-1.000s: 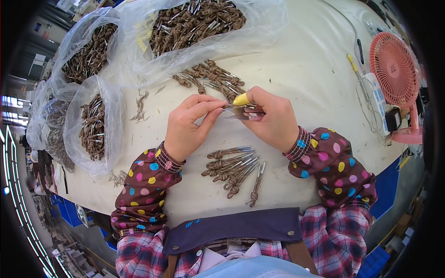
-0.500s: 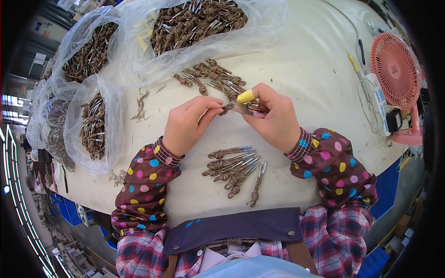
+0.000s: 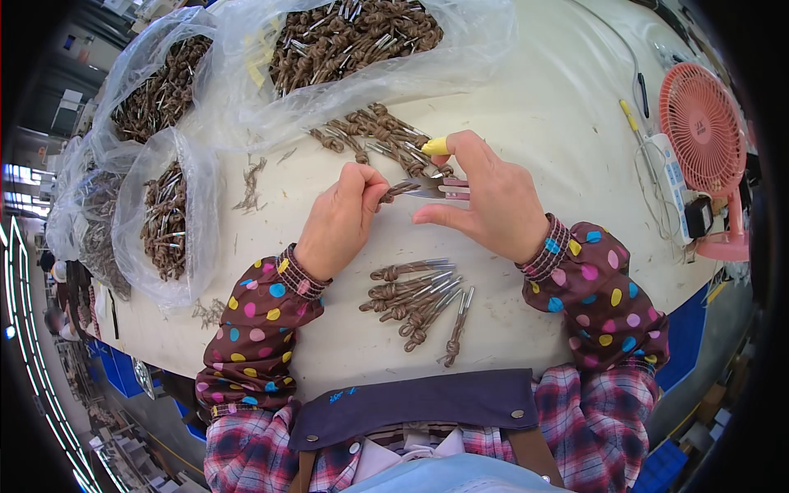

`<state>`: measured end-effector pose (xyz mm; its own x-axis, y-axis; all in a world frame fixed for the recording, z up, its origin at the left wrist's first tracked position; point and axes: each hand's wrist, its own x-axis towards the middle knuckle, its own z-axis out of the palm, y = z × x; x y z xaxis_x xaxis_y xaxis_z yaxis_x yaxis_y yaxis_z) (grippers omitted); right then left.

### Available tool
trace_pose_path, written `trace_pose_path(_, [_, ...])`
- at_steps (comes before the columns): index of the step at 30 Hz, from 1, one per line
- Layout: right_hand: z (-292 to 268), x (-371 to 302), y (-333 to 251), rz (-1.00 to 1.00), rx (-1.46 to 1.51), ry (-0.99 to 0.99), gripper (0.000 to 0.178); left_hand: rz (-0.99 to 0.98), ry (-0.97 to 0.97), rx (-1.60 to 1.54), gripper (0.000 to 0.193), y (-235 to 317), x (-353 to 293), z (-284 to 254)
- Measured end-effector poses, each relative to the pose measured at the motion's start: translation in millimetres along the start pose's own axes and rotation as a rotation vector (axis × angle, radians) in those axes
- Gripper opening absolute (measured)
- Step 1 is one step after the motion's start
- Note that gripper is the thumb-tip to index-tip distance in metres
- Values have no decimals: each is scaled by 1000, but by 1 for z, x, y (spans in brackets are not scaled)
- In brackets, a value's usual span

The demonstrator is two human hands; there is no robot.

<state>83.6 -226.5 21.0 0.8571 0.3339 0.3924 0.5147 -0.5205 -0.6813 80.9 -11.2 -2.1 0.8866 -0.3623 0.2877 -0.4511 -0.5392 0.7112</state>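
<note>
My left hand (image 3: 341, 215) pinches a knotted brown cord (image 3: 401, 189), whose free end points right. My right hand (image 3: 497, 193) holds a small metal-bladed cutting tool (image 3: 429, 187) that looks like thread snips, its blade at the cord's end. The right thumb and index finger are spread wide, and a yellow finger cover (image 3: 436, 146) sits on the index fingertip. Just beyond the hands lies a loose pile of knotted cords with metal tips (image 3: 374, 127). Nearer to me, several similar cords (image 3: 411, 296) are laid side by side in a fan.
Clear plastic bags full of brown cords (image 3: 353, 41) stand at the far side and left (image 3: 167, 222). Cord scraps (image 3: 251, 185) litter the table (image 3: 567, 148). A pink fan (image 3: 700, 119), a white power strip (image 3: 674, 177) and cables stand along the right edge.
My right thumb and index finger have spread apart, and that hand has shifted slightly right, showing more of the snips. My left hand still pinches the cord.
</note>
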Motion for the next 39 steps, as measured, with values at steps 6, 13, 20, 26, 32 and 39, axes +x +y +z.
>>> trace_pose_path(6, [3, -1, 1, -255, -460, -38, 30, -9, -19, 48, 15, 2, 0, 3])
trace_pose_path(13, [4, -2, 2, -336, -503, -27, 25, 7, -36, 85, 16, 5, -1, 7])
trace_pose_path(20, [5, -2, 2, -370, -506, -26, 25, 41, -54, 81, 17, 5, -1, 7])
trace_pose_path(26, [3, 0, 7, -231, -303, -22, 27, 18, -40, 37, 15, 6, -3, 7])
trace_pose_path(32, [3, 0, 11, 122, 140, -165, 33, 31, 2, -9, 13, 0, -5, 7])
trace_pose_path(39, [1, 0, 9, 171, 154, -135, 27, -3, 175, 325, 14, -13, 8, -16])
